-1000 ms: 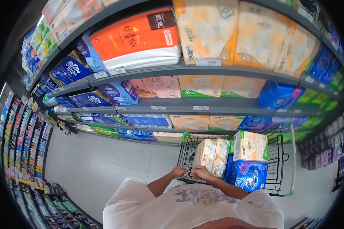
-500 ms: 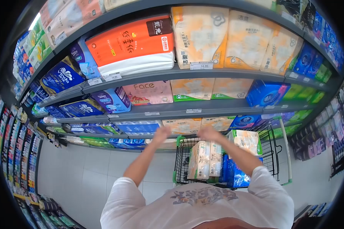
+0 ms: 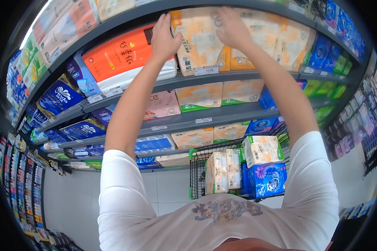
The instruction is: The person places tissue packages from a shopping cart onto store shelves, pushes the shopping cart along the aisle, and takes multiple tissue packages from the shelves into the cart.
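Observation:
Both arms reach up to a shelf of tissue packs. My left hand (image 3: pixel 164 38) is at the left edge of a cream and orange pack (image 3: pixel 200 44), fingers extended upward, beside the orange-red pack (image 3: pixel 121 54). Over the upper right part of the same cream pack lies my right hand (image 3: pixel 231 28), its fingers spread and pointing up. The hands are apart, one near each side of the pack. Below stands a black wire cart (image 3: pixel 198 167) with green corners, holding cream tissue packs (image 3: pixel 217 172) and a blue pack (image 3: pixel 267 180).
Lower shelves hold a pink pack (image 3: pixel 165 103), more cream packs (image 3: pixel 199 95) and dark blue packs (image 3: pixel 83 129). A price label (image 3: pixel 206 71) is on the shelf edge under the cream pack. Another stocked rack (image 3: pixel 16 184) stands at the far left, with tiled floor (image 3: pixel 83 196) between.
Both hands have risen from the cart's near side, past the lower shelves, to the cream pack on the upper shelf. The view has shifted slightly, and the shelves sit further left.

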Tool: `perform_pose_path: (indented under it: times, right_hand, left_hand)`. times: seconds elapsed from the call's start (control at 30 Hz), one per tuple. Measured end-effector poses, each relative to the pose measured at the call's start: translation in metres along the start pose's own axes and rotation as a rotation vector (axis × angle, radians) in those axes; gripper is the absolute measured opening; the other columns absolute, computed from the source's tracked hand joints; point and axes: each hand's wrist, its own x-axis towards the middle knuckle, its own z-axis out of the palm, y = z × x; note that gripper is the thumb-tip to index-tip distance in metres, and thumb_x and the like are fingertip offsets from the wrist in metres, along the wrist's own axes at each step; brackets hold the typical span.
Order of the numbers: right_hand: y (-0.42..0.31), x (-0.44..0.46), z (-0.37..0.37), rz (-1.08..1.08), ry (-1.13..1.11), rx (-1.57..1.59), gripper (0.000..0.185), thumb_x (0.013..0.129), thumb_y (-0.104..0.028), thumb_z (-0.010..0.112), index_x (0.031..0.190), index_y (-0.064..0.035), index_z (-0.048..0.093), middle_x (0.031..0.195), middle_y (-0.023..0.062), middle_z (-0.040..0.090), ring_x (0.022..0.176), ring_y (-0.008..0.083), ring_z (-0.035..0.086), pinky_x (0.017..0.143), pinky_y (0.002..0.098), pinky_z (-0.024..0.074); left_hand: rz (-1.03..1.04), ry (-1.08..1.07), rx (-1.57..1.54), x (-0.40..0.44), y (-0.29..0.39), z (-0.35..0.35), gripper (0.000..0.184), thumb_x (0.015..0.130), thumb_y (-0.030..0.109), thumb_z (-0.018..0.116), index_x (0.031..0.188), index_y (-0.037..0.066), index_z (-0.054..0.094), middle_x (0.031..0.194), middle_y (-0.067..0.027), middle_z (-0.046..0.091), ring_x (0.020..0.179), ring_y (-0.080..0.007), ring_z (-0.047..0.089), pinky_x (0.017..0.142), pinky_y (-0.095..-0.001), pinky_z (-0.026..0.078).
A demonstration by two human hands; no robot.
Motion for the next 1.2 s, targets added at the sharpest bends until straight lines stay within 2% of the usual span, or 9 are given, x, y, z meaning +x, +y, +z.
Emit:
perform_pose_path:
  times: [0.3, 0.4, 0.73, 0.8, 0.83, 0.87, 0.93, 1.0, 1.2]
  right_hand:
    - [0.0, 0.029, -0.03, 0.03, -0.333, -0.208, 0.054, 0.081, -0.02, 0.059, 0.126, 0.008, 0.047, 0.126, 0.0223, 0.055, 0.117, 0.0293, 0.053, 0.1, 0.0387, 0.0406]
    - [-0.007, 0.024, -0.035, 0.096, -0.403, -0.087, 0.066, 0.074, -0.015, 0.055, 0.133, 0.0087, 0.04, 0.139, 0.0275, 0.041, 0.13, 0.037, 0.038, 0.11, 0.0425, 0.03]
    - [-0.015, -0.029, -0.044, -0.088, 0.126, 0.083, 0.074, 0.071, -0.012, 0.065, 0.136, 0.0092, 0.036, 0.138, 0.03, 0.037, 0.134, 0.0423, 0.032, 0.112, 0.0431, 0.0292]
    - [-0.019, -0.042, -0.037, 0.043, 0.349, -0.004, 0.072, 0.072, -0.015, 0.072, 0.132, 0.0087, 0.04, 0.13, 0.029, 0.047, 0.126, 0.0386, 0.044, 0.107, 0.041, 0.0365]
    - [-0.021, -0.045, -0.033, 0.204, 0.314, 0.257, 0.059, 0.079, -0.034, 0.072, 0.123, -0.0014, 0.049, 0.123, 0.016, 0.056, 0.113, 0.0319, 0.056, 0.092, 0.0406, 0.0472]
    - [-0.016, -0.049, -0.029, 0.206, 0.308, 0.26, 0.059, 0.079, -0.034, 0.072, 0.123, -0.0014, 0.049, 0.123, 0.016, 0.056, 0.113, 0.0319, 0.056, 0.092, 0.0406, 0.0472]
    - [0.003, -0.057, -0.022, 0.539, -0.294, 0.538, 0.068, 0.079, -0.044, 0.073, 0.126, -0.0011, 0.049, 0.12, 0.0151, 0.06, 0.107, 0.0273, 0.061, 0.084, 0.037, 0.0521]
    - [0.006, -0.058, -0.02, 0.566, -0.39, 0.542, 0.068, 0.08, -0.043, 0.072, 0.128, -0.0009, 0.048, 0.119, 0.0153, 0.06, 0.105, 0.0269, 0.062, 0.081, 0.0363, 0.0537]
    - [0.001, -0.047, -0.027, 0.608, -0.368, 0.751, 0.064, 0.072, -0.018, 0.077, 0.123, 0.0069, 0.046, 0.115, 0.0222, 0.06, 0.109, 0.03, 0.059, 0.094, 0.037, 0.0472]
  left_hand:
    - [-0.104, -0.308, 0.064, 0.025, -0.008, 0.0, 0.065, 0.074, 0.017, 0.064, 0.133, -0.001, 0.041, 0.121, -0.0228, 0.056, 0.115, -0.0389, 0.051, 0.101, -0.0442, 0.04]
    - [-0.088, -0.244, -0.012, 0.021, -0.006, -0.002, 0.064, 0.076, 0.016, 0.063, 0.133, 0.001, 0.041, 0.118, -0.0221, 0.057, 0.115, -0.0389, 0.051, 0.099, -0.0449, 0.041]
    - [-0.154, -0.194, -0.284, -0.008, 0.038, -0.03, 0.061, 0.08, -0.001, 0.063, 0.135, 0.002, 0.037, 0.125, -0.0164, 0.055, 0.117, -0.0261, 0.056, 0.099, -0.0369, 0.046]
    - [-0.161, -0.089, -0.424, -0.018, 0.044, -0.031, 0.065, 0.079, 0.0, 0.066, 0.136, 0.0, 0.035, 0.126, -0.0176, 0.052, 0.119, -0.0277, 0.053, 0.099, -0.0383, 0.046]
    - [-0.167, -0.091, -0.422, -0.024, 0.044, -0.029, 0.065, 0.079, 0.0, 0.066, 0.136, 0.0, 0.035, 0.126, -0.0176, 0.052, 0.119, -0.0277, 0.053, 0.099, -0.0383, 0.046]
    - [-0.243, -0.049, -0.491, -0.03, 0.045, -0.026, 0.073, 0.076, 0.006, 0.07, 0.139, 0.0, 0.033, 0.126, -0.0196, 0.052, 0.119, -0.0311, 0.053, 0.099, -0.0398, 0.045]
    - [-0.327, -0.013, -0.564, -0.042, 0.042, -0.021, 0.08, 0.073, 0.012, 0.073, 0.141, -0.001, 0.032, 0.126, -0.0215, 0.052, 0.119, -0.0345, 0.053, 0.098, -0.0412, 0.045]
    - [-0.505, -0.346, -0.717, -0.047, 0.025, -0.011, 0.09, 0.069, 0.012, 0.08, 0.142, -0.004, 0.029, 0.131, -0.0207, 0.048, 0.123, -0.0318, 0.05, 0.1, -0.0394, 0.045]
    - [-0.647, -0.417, -0.674, -0.036, 0.037, -0.015, 0.075, 0.072, 0.006, 0.078, 0.133, -0.006, 0.036, 0.128, -0.0183, 0.049, 0.114, -0.0263, 0.056, 0.089, -0.0357, 0.053]
